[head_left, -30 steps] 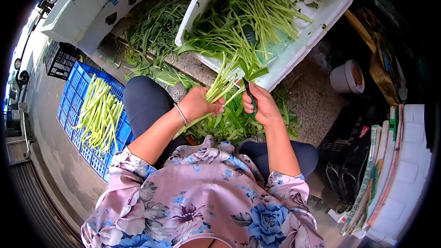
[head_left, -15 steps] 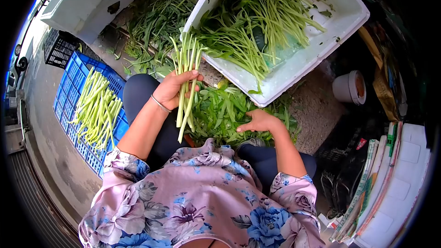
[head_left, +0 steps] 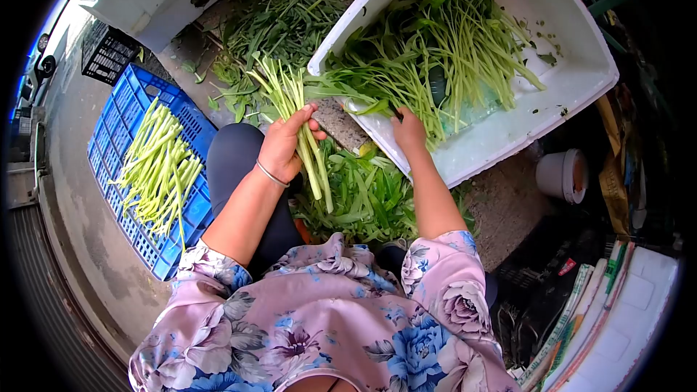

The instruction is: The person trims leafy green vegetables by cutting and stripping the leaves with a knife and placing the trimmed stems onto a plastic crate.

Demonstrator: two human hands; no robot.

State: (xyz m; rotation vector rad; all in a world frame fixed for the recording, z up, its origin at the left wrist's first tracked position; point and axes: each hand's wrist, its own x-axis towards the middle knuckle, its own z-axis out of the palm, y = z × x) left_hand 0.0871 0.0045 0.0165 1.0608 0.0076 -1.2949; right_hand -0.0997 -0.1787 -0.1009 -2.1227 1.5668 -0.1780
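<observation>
My left hand (head_left: 284, 147), with a bangle at the wrist, is closed around a bundle of pale green water spinach stems (head_left: 314, 174), held at a slant above the leaf pile. Over the near rim of a white foam box (head_left: 501, 141), my right hand (head_left: 409, 131) has its fingers curled at the edge of the water spinach (head_left: 465, 65) heaped inside. Something small and dark shows at its fingertips, too little to name. Between my knees lies a pile of loose green leaves (head_left: 367, 192). Trimmed stems (head_left: 156, 174) rest in a blue plastic crate (head_left: 138, 225) at left.
More leafy greens (head_left: 283, 29) lie on the ground ahead, beside another white foam box (head_left: 170, 0) with holes. A black crate (head_left: 109, 54) stands behind the blue one. At right are a white bucket (head_left: 560, 176) and white foam pieces (head_left: 617, 319).
My right hand has moved from above the leaf pile up and forward to the foam box's rim. The left hand still holds the stems, now tilted more. The whole view has shifted slightly.
</observation>
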